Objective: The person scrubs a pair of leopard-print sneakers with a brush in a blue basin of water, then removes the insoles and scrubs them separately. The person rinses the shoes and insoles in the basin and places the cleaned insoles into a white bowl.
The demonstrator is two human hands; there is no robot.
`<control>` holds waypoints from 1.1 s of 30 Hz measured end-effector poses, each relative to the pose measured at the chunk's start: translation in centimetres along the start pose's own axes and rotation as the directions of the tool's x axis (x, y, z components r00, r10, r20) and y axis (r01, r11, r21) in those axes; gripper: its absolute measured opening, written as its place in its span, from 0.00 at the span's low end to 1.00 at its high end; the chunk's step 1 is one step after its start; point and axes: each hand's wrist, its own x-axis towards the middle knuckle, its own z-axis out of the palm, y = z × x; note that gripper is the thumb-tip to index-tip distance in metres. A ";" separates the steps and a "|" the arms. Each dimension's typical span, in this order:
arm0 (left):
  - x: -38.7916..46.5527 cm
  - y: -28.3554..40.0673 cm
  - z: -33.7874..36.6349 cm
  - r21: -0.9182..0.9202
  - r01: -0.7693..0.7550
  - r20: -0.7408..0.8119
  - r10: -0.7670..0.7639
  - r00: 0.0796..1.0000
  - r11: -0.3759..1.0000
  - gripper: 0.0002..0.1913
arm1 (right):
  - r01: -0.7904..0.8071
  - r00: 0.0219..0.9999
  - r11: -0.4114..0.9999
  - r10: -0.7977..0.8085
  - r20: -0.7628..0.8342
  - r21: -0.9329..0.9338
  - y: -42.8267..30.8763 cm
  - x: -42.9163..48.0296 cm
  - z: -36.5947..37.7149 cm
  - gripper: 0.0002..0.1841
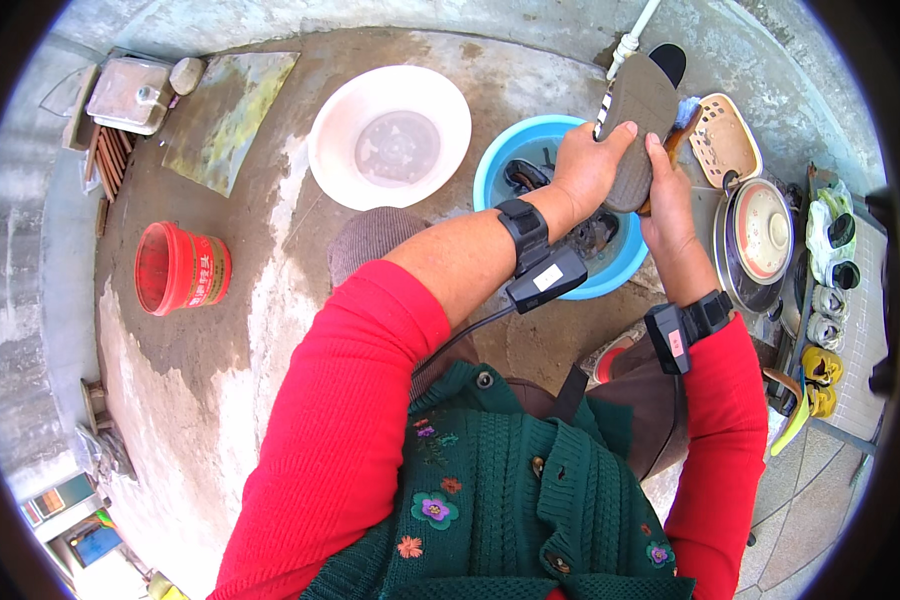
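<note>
Above the blue basin (491, 161), a grey-brown slipper (641, 97) is tilted with its ridged sole towards me. My left hand (589, 165) grips the slipper by its left side, thumb on the sole. A black and white striped edge shows beside that hand. My right hand (669, 191) is closed around a brown wooden-looking brush (684, 135) with bluish bristles, mostly hidden by the slipper and fingers. Its thumb lies against the sole's edge. Behind the slipper's toe sticks out a black rounded piece (669, 64). Dark sandals (525, 176) lie in the basin's water.
A white basin (337, 161) and a red bucket (184, 268) stand left. At right are a beige plastic basket (727, 139), a lidded pot (761, 229) and a rack with several shoes (825, 326). A white pipe (634, 34) runs down the back wall.
</note>
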 end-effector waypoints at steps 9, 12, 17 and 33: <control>0.6 -1.5 -0.2 0.172 -0.001 -0.016 0.004 1.000 0.985 0.26 | 0.001 0.998 1.000 0.001 -0.058 0.030 1.2 0.0 -0.2 0.28; 0.8 -1.5 -0.4 0.234 -0.022 0.019 0.018 1.000 0.972 0.27 | 0.024 1.000 1.000 -0.024 0.002 0.006 1.5 -0.1 -0.8 0.28; -0.2 -0.6 -1.0 -0.006 0.073 0.219 -0.070 0.973 0.997 0.26 | -0.080 0.996 0.994 0.077 0.039 0.070 1.4 0.2 -2.6 0.25; 4.5 0.8 -18.7 0.478 0.447 -0.218 -0.392 0.894 0.756 0.25 | -0.070 0.997 0.996 0.070 0.010 -0.062 -3.7 -4.4 -6.9 0.22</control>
